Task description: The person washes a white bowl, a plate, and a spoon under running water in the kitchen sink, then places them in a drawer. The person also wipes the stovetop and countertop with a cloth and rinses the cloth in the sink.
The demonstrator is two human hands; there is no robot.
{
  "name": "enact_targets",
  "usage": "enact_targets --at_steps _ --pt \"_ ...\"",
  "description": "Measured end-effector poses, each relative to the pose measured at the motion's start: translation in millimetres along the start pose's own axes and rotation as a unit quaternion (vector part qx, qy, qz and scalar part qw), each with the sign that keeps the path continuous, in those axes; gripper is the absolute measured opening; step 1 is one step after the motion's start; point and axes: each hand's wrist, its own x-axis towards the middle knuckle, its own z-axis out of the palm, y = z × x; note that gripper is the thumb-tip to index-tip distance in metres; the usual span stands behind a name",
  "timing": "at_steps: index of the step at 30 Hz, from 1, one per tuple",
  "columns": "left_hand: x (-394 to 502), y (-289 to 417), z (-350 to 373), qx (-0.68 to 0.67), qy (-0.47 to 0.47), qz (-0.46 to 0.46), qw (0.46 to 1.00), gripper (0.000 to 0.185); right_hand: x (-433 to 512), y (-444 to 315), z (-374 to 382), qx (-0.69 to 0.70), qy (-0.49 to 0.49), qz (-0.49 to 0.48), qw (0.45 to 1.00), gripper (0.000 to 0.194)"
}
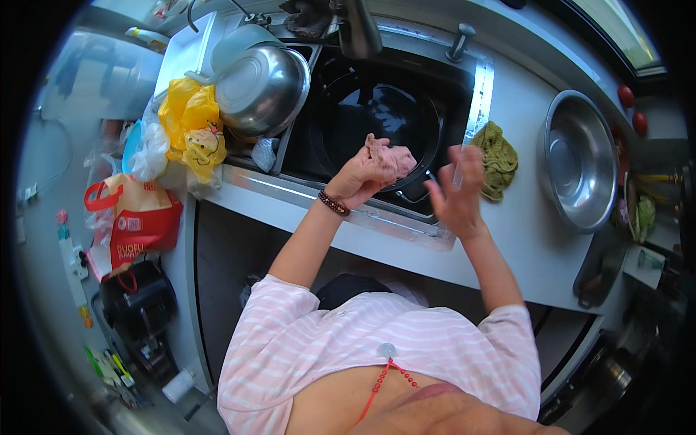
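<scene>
A crumpled pink cloth (396, 161) is held in my left hand (361, 173), over the near part of the dark sink (299, 157). My right hand (459, 193) is raised at the sink's right edge with its fingers apart, some of them blurred, and nothing shows in it. A large round black pan (380, 117) lies in the sink under my hands, with shiny reflections inside it. The faucet (360, 32) stands over the sink's far side. Just right of my right hand, a green cloth (493, 161) lies on the counter.
A steel basin (580, 160) stands on the counter at the right, near a dark tray (601, 269). Left of the sink are an upturned steel bowl (261, 89), a yellow plastic bag (193, 128), a white tray (187, 54) and a red paper bag (144, 228).
</scene>
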Motion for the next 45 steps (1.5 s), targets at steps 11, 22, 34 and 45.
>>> enact_targets --at_steps 11,22,34,45 --pt "-13 80 6 0.402 -0.108 -0.003 0.909 0.080 118 -56 55 -0.176 -0.212 -0.227 0.934 0.059" --pt "39 75 -33 0.771 -0.148 0.089 0.613 0.083 111 -61 84 -0.214 -0.300 0.040 0.929 0.053" --pt "53 19 -38 0.836 -0.033 0.115 0.536 0.046 65 -11 115 0.017 -0.361 0.322 0.875 0.053" --pt "34 -1 -12 0.864 -0.023 0.105 0.493 0.044 35 -13 91 0.363 -0.294 0.459 0.756 0.036"
